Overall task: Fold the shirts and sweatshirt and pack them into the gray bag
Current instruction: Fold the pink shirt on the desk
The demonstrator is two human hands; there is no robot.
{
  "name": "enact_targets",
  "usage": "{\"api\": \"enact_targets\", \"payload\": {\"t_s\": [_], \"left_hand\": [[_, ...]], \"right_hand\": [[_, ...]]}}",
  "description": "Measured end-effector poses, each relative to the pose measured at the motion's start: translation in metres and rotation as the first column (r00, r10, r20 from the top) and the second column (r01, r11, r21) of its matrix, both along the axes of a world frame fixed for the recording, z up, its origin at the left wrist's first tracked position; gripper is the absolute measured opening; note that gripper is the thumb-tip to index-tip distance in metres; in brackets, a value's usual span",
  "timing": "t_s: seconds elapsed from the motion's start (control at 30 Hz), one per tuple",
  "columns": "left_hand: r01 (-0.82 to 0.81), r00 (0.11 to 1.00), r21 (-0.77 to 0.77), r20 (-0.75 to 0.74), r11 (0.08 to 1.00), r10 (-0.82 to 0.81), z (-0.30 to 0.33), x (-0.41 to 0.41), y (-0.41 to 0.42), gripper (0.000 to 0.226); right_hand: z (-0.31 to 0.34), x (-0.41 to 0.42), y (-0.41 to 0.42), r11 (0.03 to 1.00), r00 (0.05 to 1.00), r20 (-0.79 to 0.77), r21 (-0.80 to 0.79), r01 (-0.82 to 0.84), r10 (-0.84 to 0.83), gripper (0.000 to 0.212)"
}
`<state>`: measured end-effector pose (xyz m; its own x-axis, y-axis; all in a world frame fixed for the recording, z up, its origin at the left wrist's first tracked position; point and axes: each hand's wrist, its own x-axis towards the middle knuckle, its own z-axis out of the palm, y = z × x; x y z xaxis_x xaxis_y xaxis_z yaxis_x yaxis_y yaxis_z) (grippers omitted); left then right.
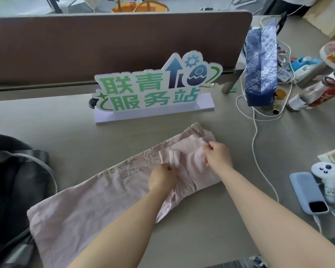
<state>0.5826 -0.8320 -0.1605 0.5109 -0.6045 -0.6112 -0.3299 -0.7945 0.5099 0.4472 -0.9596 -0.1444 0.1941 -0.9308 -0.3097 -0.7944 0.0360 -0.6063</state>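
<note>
A pale pink shirt (81, 206) with a line drawing printed on it lies as a long strip across the grey table, running from the near left to the far right. My left hand (161, 179) pinches a folded sleeve near the shirt's right end. Just beyond it, my right hand (218, 156) grips bunched pink fabric at that same end. At the left edge, partly out of view, sits the gray bag (12, 180), dark and shiny with a strap, touching the shirt's near-left corner.
A cut-out sign (155, 88) on a white base stands behind the shirt, before a brown divider (104, 45). To the right are a blue patterned gift bag (260, 64), a white cable (256, 144), bottles, a phone (308, 192) and a white controller (326, 176).
</note>
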Motion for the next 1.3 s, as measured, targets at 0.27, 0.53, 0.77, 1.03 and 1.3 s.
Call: {"api": "enact_targets", "payload": {"t_s": [0.27, 0.53, 0.77, 1.03, 1.3], "left_hand": [[0.049, 0.985, 0.031, 0.166, 0.998, -0.054, -0.005, 0.013, 0.005, 0.043], [0.001, 0.956, 0.054, 0.294, 0.999, -0.017, -0.001, 0.027, -0.01, 0.032], [0.07, 0.917, 0.044, 0.39, 0.997, -0.082, 0.012, 0.081, 0.055, 0.016], [0.362, 0.802, 0.085, 0.48, 0.928, -0.356, 0.008, 0.185, 0.149, 0.029], [0.551, 0.723, 0.167, 0.394, 0.817, -0.568, 0.0, 0.251, 0.184, 0.031]], "right_hand": [[-0.008, 0.001, 0.023, 0.999, 0.988, 0.147, -0.005, -0.046, 0.046, 0.04], [-0.018, -0.004, 0.036, 0.938, 0.933, -0.114, 0.099, -0.332, 0.342, 0.072], [-0.015, 0.01, 0.063, 0.937, 0.941, -0.055, -0.087, -0.338, 0.334, 0.039], [-0.008, 0.055, 0.175, 0.935, 0.933, 0.07, -0.018, -0.354, 0.354, 0.025], [-0.02, 0.115, 0.3, 0.873, 0.867, 0.106, 0.104, 0.477, -0.487, 0.012]]}}
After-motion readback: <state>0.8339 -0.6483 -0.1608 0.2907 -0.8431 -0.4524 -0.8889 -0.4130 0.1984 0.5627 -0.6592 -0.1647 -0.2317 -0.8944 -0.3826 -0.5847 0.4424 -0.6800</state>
